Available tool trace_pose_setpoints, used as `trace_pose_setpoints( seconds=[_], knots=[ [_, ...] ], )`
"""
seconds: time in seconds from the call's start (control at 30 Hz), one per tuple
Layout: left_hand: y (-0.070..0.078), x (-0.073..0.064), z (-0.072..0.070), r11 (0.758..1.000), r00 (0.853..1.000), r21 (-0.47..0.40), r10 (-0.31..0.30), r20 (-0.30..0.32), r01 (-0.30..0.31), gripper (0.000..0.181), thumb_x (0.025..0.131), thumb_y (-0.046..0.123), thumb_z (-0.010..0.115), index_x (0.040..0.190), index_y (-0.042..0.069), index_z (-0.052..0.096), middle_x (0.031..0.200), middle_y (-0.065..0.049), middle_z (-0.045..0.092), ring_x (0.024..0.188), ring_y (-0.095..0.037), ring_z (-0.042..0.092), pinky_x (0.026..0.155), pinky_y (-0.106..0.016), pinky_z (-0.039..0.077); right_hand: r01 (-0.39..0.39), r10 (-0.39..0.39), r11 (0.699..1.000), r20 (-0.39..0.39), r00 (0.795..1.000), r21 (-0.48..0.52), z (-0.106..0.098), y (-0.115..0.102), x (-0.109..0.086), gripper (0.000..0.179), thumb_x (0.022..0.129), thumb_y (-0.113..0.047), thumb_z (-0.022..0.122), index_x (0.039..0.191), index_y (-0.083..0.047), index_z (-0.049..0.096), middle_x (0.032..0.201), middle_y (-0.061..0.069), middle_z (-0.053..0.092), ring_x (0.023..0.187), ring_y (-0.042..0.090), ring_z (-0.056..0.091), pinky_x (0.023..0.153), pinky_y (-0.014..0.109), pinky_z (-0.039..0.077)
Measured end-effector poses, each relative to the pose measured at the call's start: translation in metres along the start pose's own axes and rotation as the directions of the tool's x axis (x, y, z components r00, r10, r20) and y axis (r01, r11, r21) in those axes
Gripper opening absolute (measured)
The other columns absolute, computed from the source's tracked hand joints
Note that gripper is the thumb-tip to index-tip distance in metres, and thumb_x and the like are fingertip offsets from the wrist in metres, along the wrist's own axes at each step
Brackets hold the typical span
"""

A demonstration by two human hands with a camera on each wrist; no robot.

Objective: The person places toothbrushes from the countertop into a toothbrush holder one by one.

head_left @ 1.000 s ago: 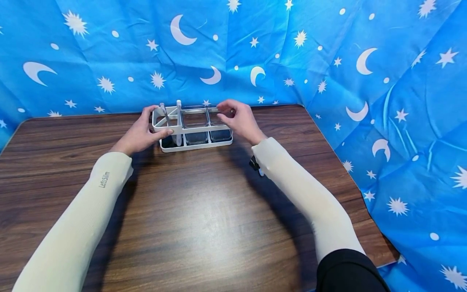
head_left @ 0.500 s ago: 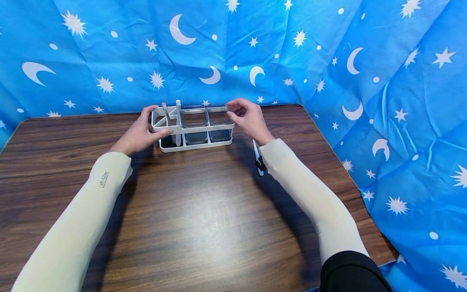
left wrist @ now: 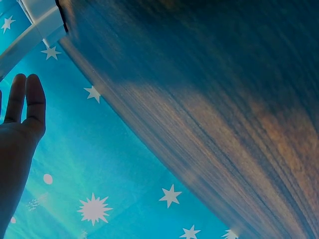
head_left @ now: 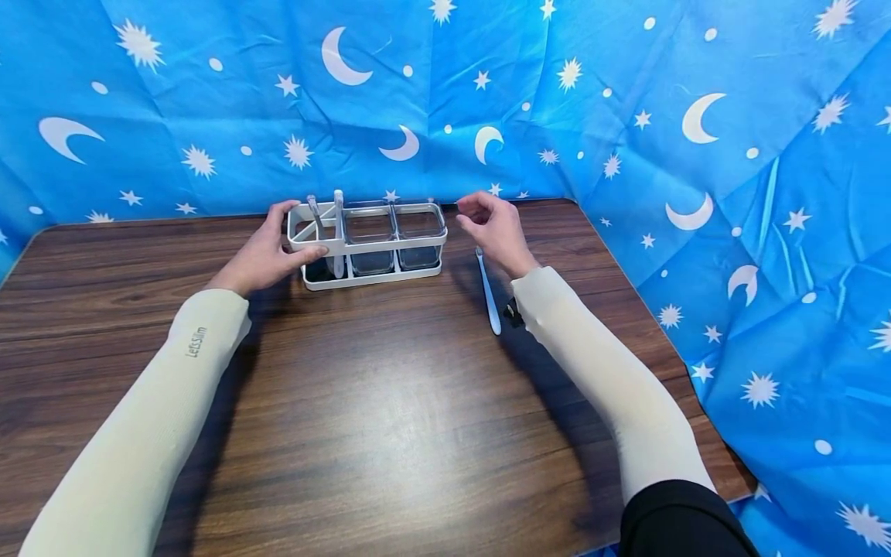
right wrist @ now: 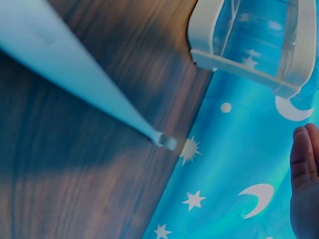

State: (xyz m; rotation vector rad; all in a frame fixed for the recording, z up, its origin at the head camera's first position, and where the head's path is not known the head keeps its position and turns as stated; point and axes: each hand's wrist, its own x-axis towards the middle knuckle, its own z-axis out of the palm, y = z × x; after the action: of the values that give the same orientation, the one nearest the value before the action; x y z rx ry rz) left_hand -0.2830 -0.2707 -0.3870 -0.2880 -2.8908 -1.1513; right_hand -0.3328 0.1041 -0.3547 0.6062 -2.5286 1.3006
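Observation:
At the back of the table stands a white toothbrush holder (head_left: 390, 246) with clear cups (head_left: 420, 223) in its middle and right sections. Two toothbrushes (head_left: 339, 224) stand upright in the divided left section. My left hand (head_left: 267, 251) grips that end, thumb across the front and fingers round the back; some of its fingers (left wrist: 35, 97) show beside the rack in the left wrist view. Just off the right end, my right hand (head_left: 497, 232) hovers with fingers loosely bent and nothing in them. Below it a pale blue toothbrush (head_left: 489, 294) lies on the wood, large in the right wrist view.
The dark wood-grain table (head_left: 390, 402) ends at a blue curtain (head_left: 264, 100) with moons and stars, close behind the holder. The curtain continues along the right side. A small black object (head_left: 513, 312) shows at the right sleeve's cuff.
My right hand has moved right, from over the holder's right cup to beyond that end. The loose toothbrush has come fully into sight. My left hand keeps its grip.

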Motion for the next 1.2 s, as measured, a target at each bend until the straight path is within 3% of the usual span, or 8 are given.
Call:
trace_pose_setpoints(
  seconds=[0.2,0.57,0.9,1.2],
  knots=[
    [-0.001,0.001,0.0,1.0,1.0,0.002,0.001,0.001,-0.001,0.094,0.084,0.056,0.062,0.15,0.023,0.003,0.135,-0.024,0.034,0.102,-0.04,0.048,0.086,-0.059,0.039,-0.095,0.095,0.995,0.026,0.995,-0.027,-0.003,0.011,-0.004,0.019,0.092,-0.017,0.064,0.11,-0.013,0.065,0.104,-0.001,0.062,0.091,0.011,0.056,0.079,0.026,0.047],
    [-0.003,0.0,0.0,1.0,1.0,-0.004,-0.01,0.007,0.01,0.096,0.083,0.058,0.062,0.15,0.026,0.001,0.139,-0.024,0.031,0.106,-0.042,0.047,0.089,-0.062,0.037,-0.2,0.212,0.973,0.1,0.972,-0.113,-0.007,0.029,-0.008,0.018,0.09,-0.014,0.066,0.108,-0.012,0.064,0.101,0.002,0.061,0.091,0.016,0.057,0.08,0.029,0.048],
    [-0.005,0.001,-0.001,1.0,1.0,-0.011,0.02,0.004,-0.02,0.093,0.084,0.054,0.063,0.15,0.024,0.004,0.136,-0.023,0.034,0.101,-0.039,0.049,0.083,-0.056,0.04,-0.221,0.247,0.96,0.144,0.958,-0.174,-0.009,0.036,-0.013,0.022,0.09,-0.012,0.066,0.11,-0.005,0.064,0.101,0.006,0.063,0.092,0.019,0.058,0.084,0.034,0.046],
    [-0.004,0.001,0.0,1.0,1.0,-0.012,0.011,0.013,-0.011,0.094,0.084,0.055,0.063,0.15,0.025,0.003,0.139,-0.023,0.032,0.105,-0.04,0.047,0.086,-0.058,0.039,-0.241,0.28,0.945,0.17,0.945,-0.22,-0.009,0.043,-0.015,0.02,0.089,-0.014,0.067,0.107,-0.006,0.064,0.099,0.006,0.063,0.091,0.019,0.058,0.083,0.035,0.045]
  ],
)
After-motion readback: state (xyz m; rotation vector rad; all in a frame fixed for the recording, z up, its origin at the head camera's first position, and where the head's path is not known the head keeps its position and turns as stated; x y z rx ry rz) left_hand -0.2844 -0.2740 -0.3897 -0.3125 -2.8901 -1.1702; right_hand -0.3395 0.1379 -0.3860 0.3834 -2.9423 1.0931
